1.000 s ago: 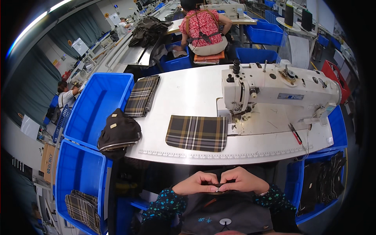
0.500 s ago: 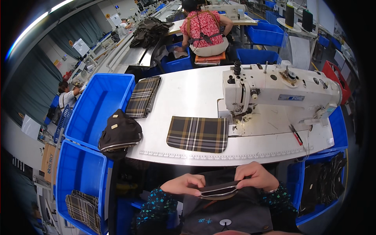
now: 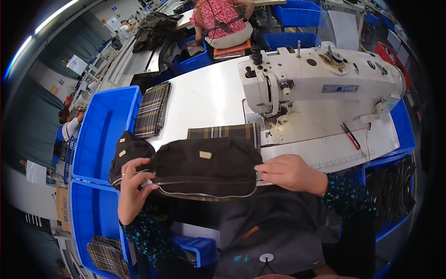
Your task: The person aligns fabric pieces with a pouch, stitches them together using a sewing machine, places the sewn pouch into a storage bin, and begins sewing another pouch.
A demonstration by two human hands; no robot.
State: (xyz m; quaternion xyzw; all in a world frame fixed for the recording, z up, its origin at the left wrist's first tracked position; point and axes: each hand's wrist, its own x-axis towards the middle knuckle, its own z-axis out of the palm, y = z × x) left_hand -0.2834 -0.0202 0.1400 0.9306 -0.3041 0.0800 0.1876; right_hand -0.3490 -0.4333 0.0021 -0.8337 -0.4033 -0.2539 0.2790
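Both my hands are closed on a dark brown zippered pouch [image 3: 205, 165], stretched between them over the table's front edge. My left hand [image 3: 135, 188] pinches its left end near the zipper; my right hand [image 3: 290, 173] grips the right end. The pouch has a small cream label and covers much of a plaid fabric panel [image 3: 223, 131]. A dark bunched piece with cream patches [image 3: 125, 151] lies left of it, below a stack of plaid panels [image 3: 151, 107]. The white sewing machine [image 3: 320, 83] stands behind my right hand, with red-handled snips [image 3: 350, 136] near its base.
Blue bins flank the white table [image 3: 200, 93], at upper left [image 3: 100, 107], lower left holding plaid pieces [image 3: 83, 209], and lower right holding dark pieces [image 3: 381, 232]. Behind the table a co-worker [image 3: 223, 28] in a red top sits; another person [image 3: 69, 128] works at far left.
My hands have risen and moved apart, lifting the dark pouch from my lap to the table's front edge and spreading it out. The whole scene has shifted higher in the picture.
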